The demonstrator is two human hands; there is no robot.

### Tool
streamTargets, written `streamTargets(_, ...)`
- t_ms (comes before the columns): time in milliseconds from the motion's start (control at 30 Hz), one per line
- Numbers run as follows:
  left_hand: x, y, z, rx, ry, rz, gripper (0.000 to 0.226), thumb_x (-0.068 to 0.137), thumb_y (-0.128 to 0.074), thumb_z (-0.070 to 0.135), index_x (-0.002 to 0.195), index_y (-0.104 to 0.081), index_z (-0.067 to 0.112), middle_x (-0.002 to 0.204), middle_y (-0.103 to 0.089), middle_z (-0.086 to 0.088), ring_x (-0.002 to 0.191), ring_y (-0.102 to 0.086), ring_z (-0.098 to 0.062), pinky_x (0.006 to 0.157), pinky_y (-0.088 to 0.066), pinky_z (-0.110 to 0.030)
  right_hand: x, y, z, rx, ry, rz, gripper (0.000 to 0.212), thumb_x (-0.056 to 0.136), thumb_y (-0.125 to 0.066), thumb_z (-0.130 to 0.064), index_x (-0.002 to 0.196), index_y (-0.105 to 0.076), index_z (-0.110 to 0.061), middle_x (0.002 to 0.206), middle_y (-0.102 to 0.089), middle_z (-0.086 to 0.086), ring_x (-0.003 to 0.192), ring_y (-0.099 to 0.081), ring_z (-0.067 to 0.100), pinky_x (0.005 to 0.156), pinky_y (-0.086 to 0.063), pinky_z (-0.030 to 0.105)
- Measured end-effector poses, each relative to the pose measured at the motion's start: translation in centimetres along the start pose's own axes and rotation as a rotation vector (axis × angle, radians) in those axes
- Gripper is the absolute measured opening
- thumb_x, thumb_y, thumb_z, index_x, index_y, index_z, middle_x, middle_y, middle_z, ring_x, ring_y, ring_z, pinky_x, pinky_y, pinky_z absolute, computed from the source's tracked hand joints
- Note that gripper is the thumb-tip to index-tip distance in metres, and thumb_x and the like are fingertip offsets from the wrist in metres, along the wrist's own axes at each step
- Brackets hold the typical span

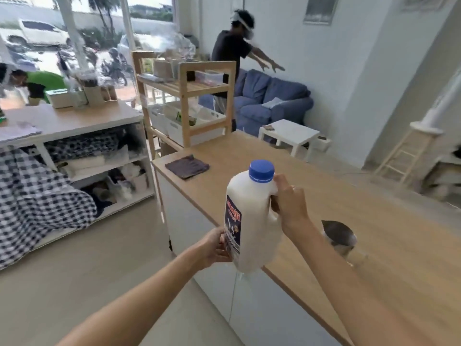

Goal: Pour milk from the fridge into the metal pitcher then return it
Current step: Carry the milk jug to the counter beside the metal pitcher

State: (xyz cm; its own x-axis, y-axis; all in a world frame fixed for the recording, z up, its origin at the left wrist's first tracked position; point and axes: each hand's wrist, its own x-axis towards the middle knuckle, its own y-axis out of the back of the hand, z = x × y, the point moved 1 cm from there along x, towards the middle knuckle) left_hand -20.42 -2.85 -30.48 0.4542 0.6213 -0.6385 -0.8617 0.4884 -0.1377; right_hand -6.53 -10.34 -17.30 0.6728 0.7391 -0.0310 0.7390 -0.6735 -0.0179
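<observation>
In the middle of the frame, a big milk jug (pixel 252 221) with a blue cap (pixel 261 171) is held up in the air, just over the near edge of the long wooden table (pixel 374 196). The right hand (pixel 289 203) has its fingers wrapped round the jug's handle, likely because that is the easy place to lift and tip it. The left hand (pixel 217 245) holds the jug low down by the label, its fingers curled against the side, probably to help carry the weight. The cap is on, so no milk can be poured yet. The metal pitcher (pixel 339 237) stands on the table at the lower right, near the jug, ready to be filled. A dark folded cloth (pixel 187 167) lies farther up the table, maybe for spills.
</observation>
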Motion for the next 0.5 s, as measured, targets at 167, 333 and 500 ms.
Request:
streamTargets(167, 1.9, -5.8, 1.6, 0.129, 0.016, -0.143, 0.040, 0.091, -0.042, 0.016, 0.057, -0.060, 0.005, 0.052, -0.060, -0.007, 0.062, -0.057, -0.025, 0.083, -0.053, -0.040, 0.9, 5.6, 0.4, 0.004, -0.041, 0.223, 0.036, 0.072, -0.058, -0.039, 0.058, -0.032, -0.018, 0.059, -0.026, 0.002, 0.059, -0.023, 0.020, 0.057, -0.021, 0.031)
streamTargets(333, 3.7, -10.3, 1.5, 0.248, 0.041, -0.309, 0.039, 0.091, -0.041, 0.019, 0.059, -0.060, 0.007, 0.042, -0.057, -0.003, 0.054, -0.057, -0.021, 0.093, -0.052, -0.043, 0.5, 10.2, 0.5, 0.005, -0.058, 0.408, 0.036, 0.063, -0.057, -0.042, 0.056, -0.031, -0.018, 0.061, -0.027, 0.008, 0.060, -0.023, 0.021, 0.054, -0.019, 0.032)
streamTargets(500, 4.5, -14.3, 0.4, 0.348, 0.070, -0.438, 0.035, 0.089, -0.038, 0.015, 0.060, -0.056, 0.008, 0.044, -0.055, -0.002, 0.052, -0.052, -0.020, 0.093, -0.052, -0.042, -1.2, 13.7, 1.2, 0.038, -0.038, 0.581, 0.033, 0.063, -0.059, -0.038, 0.056, -0.031, -0.020, 0.060, -0.027, 0.006, 0.059, -0.024, 0.020, 0.053, -0.020, 0.031)
